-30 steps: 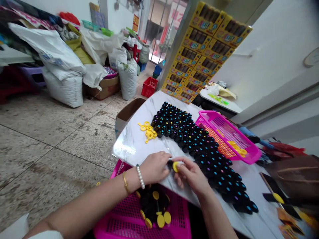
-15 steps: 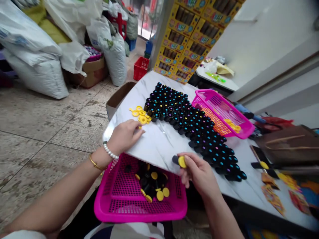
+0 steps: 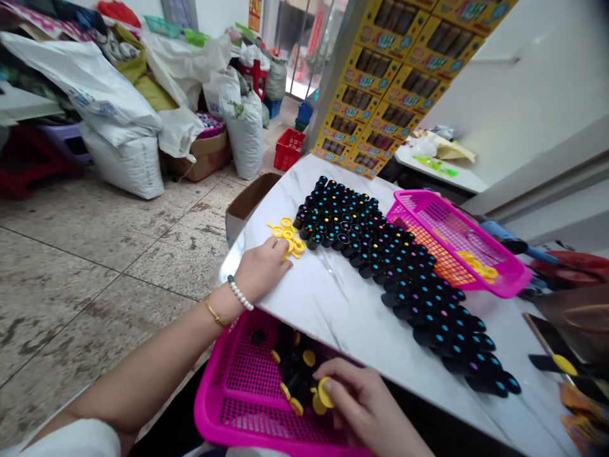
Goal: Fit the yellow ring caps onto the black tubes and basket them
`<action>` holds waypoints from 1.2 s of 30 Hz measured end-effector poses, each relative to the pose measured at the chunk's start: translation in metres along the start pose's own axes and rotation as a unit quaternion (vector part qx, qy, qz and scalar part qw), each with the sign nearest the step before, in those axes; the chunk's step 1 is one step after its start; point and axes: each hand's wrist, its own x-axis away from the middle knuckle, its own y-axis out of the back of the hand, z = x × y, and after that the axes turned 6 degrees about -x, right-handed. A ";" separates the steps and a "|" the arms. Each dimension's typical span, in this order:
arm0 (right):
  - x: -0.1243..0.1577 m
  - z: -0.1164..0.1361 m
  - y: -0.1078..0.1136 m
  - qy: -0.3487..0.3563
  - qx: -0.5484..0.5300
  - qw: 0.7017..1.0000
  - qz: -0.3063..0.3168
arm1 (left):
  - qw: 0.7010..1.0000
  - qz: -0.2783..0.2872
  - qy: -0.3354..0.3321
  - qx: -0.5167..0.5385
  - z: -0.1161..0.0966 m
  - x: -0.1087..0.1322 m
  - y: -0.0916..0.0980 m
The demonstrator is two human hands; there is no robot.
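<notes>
My left hand rests on the near left of the white table, fingers curled down onto the yellow plastic ring pieces. One yellow piece shows at its fingertips. Over the pink basket, my right hand pinches a small black cylinder with a yellow cap; only its cap shows clearly, as the fingers cover the rest. More black cylinders with yellow caps lie loose in that basket. On the table, many black cylinders with coloured dots on top stand packed in a long band.
A second pink basket holding yellow pieces stands at the table's right. Yellow boxes are stacked at the far end. A cardboard box stands beside the left edge. White sacks lie on the floor, near a red crate.
My right hand has moved from above the table edge down and left over the basket, still holding the yellow-capped cylinder. My left hand stays at the yellow pieces. The view has shifted.
</notes>
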 end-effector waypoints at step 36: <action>-0.071 0.025 0.044 0.333 0.062 0.887 -0.312 | 0.999 -0.035 0.016 0.026 -0.049 -0.059 -0.010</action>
